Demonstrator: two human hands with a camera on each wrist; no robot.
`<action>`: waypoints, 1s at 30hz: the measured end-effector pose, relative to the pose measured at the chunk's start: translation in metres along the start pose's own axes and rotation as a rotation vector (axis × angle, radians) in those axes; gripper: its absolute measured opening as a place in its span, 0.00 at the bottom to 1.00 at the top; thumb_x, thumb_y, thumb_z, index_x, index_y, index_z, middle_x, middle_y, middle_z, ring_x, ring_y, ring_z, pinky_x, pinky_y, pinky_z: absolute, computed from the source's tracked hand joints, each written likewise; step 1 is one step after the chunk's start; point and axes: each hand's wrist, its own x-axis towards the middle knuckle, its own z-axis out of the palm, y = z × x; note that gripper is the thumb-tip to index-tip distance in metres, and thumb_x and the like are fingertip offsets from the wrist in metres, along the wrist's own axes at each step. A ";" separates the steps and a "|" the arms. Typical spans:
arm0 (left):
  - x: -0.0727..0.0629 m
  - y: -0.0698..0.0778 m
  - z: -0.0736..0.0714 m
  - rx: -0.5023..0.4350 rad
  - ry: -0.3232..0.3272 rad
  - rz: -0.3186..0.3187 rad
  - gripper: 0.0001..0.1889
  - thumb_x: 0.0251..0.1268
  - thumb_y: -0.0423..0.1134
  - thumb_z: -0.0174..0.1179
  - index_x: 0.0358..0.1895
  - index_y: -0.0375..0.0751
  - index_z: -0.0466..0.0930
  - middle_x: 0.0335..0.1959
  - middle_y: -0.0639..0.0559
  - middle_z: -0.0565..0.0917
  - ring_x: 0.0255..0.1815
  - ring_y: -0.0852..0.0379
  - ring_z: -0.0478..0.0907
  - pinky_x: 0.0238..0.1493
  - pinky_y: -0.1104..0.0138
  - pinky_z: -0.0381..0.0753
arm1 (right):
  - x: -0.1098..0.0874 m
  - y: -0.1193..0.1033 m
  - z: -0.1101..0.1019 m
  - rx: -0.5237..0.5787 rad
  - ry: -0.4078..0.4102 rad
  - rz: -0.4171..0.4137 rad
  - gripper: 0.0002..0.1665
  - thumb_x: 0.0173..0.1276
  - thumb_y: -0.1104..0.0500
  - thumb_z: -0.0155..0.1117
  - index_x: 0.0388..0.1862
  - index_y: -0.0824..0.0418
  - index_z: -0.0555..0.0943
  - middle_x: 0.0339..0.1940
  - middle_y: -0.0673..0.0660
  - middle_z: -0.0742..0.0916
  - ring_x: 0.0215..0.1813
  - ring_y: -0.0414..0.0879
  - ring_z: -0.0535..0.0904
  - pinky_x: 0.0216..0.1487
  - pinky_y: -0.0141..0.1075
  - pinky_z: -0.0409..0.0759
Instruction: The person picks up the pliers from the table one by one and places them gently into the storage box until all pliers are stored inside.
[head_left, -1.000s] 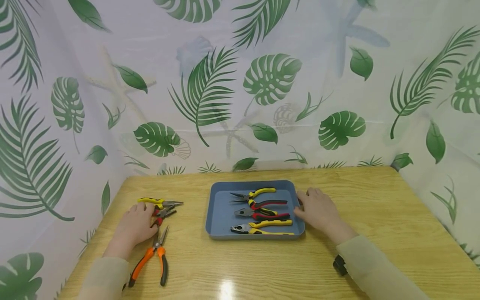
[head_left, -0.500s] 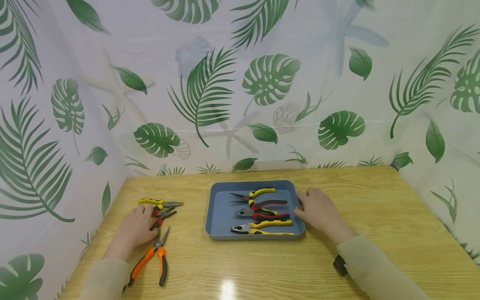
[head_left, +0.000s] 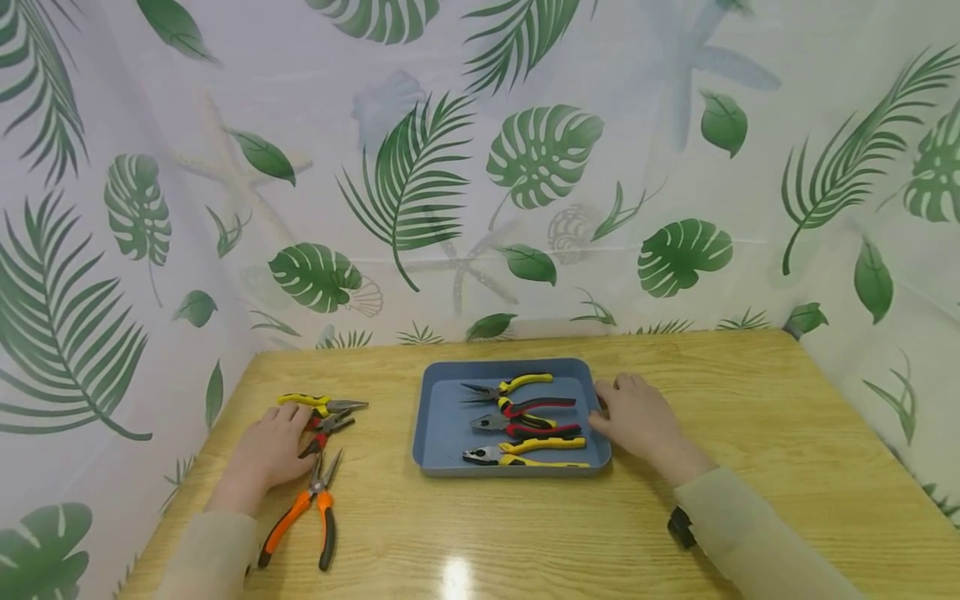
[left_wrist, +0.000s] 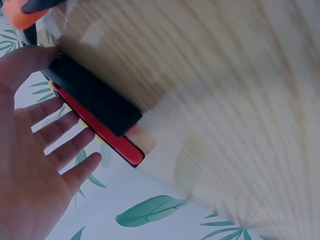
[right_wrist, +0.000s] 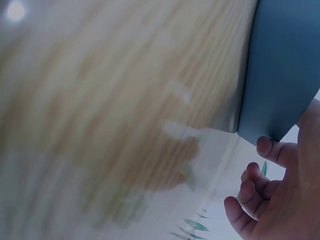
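My left hand point(head_left: 270, 450) is over the handles of red-and-black pliers point(head_left: 330, 427) on the left of the table. In the left wrist view, my thumb meets the black side of the pliers' handles point(left_wrist: 100, 95) and my forefinger the red side; the other fingers spread loosely. Orange-and-black long-nose pliers point(head_left: 318, 500) lie spread just in front, and yellow-and-black long-nose pliers point(head_left: 330, 407) lie behind. My right hand point(head_left: 637, 417) holds the right rim of a blue tray point(head_left: 438, 425), forefinger against its outer wall in the right wrist view; the thumb is mostly hidden there.
Inside the tray lie yellow-and-black long-nose pliers point(head_left: 491, 390), red-and-black pliers point(head_left: 517, 425) and yellow-handled combination pliers point(head_left: 517, 454), heads to the left. A wooden table point(head_left: 525, 533) carries everything. A leaf-print cloth point(head_left: 450, 208) hangs behind and at both sides.
My left thumb has drawn back slightly, uncovering more of the red-and-black handle. My right hand, the tray and its pliers have kept their places.
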 end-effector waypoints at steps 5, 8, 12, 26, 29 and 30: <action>0.003 0.000 -0.003 0.002 -0.030 0.002 0.34 0.60 0.47 0.75 0.62 0.28 0.75 0.64 0.29 0.78 0.62 0.29 0.77 0.62 0.39 0.80 | 0.000 0.000 -0.001 0.002 -0.003 0.006 0.24 0.71 0.50 0.64 0.58 0.64 0.83 0.42 0.63 0.83 0.42 0.55 0.76 0.44 0.51 0.79; 0.004 -0.001 -0.005 0.002 -0.057 -0.007 0.35 0.59 0.48 0.75 0.62 0.25 0.75 0.63 0.27 0.78 0.62 0.29 0.77 0.62 0.39 0.79 | 0.000 -0.001 -0.002 0.003 -0.003 0.003 0.22 0.71 0.50 0.64 0.55 0.64 0.83 0.40 0.62 0.82 0.41 0.55 0.76 0.43 0.51 0.78; 0.003 0.000 -0.007 -0.032 -0.097 -0.045 0.37 0.59 0.49 0.74 0.64 0.25 0.74 0.61 0.25 0.77 0.60 0.27 0.76 0.62 0.38 0.78 | 0.000 -0.001 -0.003 0.003 0.010 -0.004 0.15 0.70 0.50 0.64 0.45 0.61 0.82 0.36 0.60 0.81 0.39 0.54 0.75 0.41 0.49 0.77; 0.008 -0.006 -0.010 -0.162 -0.213 -0.144 0.43 0.54 0.51 0.73 0.71 0.31 0.70 0.62 0.22 0.74 0.59 0.25 0.74 0.56 0.34 0.79 | 0.000 -0.001 -0.001 0.004 -0.006 0.003 0.12 0.70 0.50 0.64 0.40 0.58 0.80 0.36 0.59 0.80 0.39 0.54 0.75 0.40 0.49 0.77; 0.010 -0.008 -0.011 -0.161 -0.223 -0.122 0.41 0.51 0.49 0.75 0.68 0.32 0.72 0.60 0.23 0.75 0.58 0.26 0.75 0.55 0.35 0.80 | 0.000 0.000 0.000 0.005 0.000 0.005 0.11 0.69 0.50 0.65 0.38 0.57 0.79 0.35 0.58 0.80 0.38 0.53 0.74 0.39 0.48 0.76; 0.011 -0.010 -0.012 -0.150 -0.226 -0.107 0.40 0.51 0.48 0.75 0.67 0.33 0.73 0.60 0.25 0.76 0.58 0.27 0.75 0.54 0.36 0.80 | 0.000 0.000 0.000 0.006 0.002 0.006 0.11 0.69 0.50 0.65 0.37 0.57 0.78 0.35 0.58 0.80 0.38 0.53 0.74 0.39 0.48 0.76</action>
